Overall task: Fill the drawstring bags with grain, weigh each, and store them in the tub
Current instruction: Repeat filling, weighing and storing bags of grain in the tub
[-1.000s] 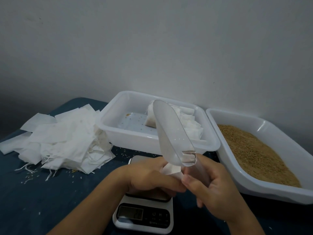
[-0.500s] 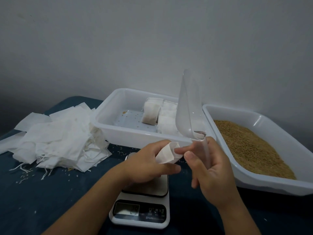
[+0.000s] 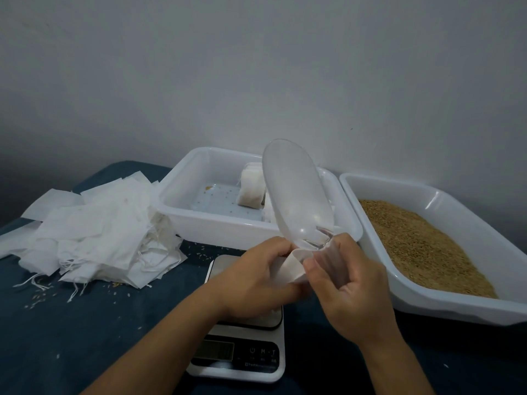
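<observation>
While a big heap of empty bags (image 3: 91, 238) still waits at the worktop's left edge, you are early in the job. Behind the scale (image 3: 242, 357), the tub (image 3: 199, 220) at the back holds only a few filled ones. Your left hand (image 3: 256, 283) has its fingers curled round an open bag (image 3: 293, 267) above the scale, apparently not yet weighed. Your right hand (image 3: 350, 286) grips the handle of the upended scoop (image 3: 296, 195), which looks empty. At the right edge the tray (image 3: 467, 307) has plenty of grain (image 3: 422, 243) left.
</observation>
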{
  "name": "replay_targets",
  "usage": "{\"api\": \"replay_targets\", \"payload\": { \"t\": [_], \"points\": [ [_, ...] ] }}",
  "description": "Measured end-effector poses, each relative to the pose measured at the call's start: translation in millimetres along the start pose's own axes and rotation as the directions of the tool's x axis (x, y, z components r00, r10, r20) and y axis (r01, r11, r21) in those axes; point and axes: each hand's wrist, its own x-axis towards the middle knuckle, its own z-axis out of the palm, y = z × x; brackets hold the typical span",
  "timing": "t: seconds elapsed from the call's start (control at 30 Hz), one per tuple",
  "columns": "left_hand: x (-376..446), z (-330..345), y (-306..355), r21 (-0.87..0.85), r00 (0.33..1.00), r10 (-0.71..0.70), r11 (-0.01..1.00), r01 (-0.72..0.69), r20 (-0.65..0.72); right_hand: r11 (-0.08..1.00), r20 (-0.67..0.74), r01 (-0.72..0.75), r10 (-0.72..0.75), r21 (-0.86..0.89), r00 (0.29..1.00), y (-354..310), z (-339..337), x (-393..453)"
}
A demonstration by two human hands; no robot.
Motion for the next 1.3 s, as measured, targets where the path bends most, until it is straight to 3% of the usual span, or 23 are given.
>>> {"api": "replay_targets", "payload": {
  "t": [0.2,0.33,0.47,0.6,0.77,1.0,1.3],
  "points": [
    [3,7,-11,0.086,0.993,0.071,0.994,-0.063,-0.090,0.998,-0.102,0.021,-0.027,-0.060,0.994,-2,1,-1],
    [3,8,-14,0.094,0.989,0.083,0.993,-0.072,-0.120,0.997,-0.153,-0.063,0.055,-0.049,0.987,-2,2,0],
    [1,10,-11,0.131,0.991,0.088,0.989,-0.075,-0.097,0.971,-0.152,-0.186,0.208,0.152,0.966,-2,4,0],
    [3,14,-10,0.208,0.982,0.150,0.970,-0.123,-0.118,0.949,-0.161,-0.233,0.268,0.211,0.950,-5,8,0],
    [4,16,-12,0.221,0.970,0.145,0.970,-0.100,-0.193,0.946,-0.172,-0.294,0.315,0.139,0.933,-4,7,0],
    [4,16,-13,0.201,0.968,0.093,0.979,-0.045,-0.234,0.917,-0.033,-0.358,0.369,0.175,0.929,-4,10,-1],
    [1,15,-14,0.287,0.955,0.154,0.955,-0.077,-0.254,0.882,0.221,-0.414,0.368,0.223,0.903,-7,0,2]
  ]
}}
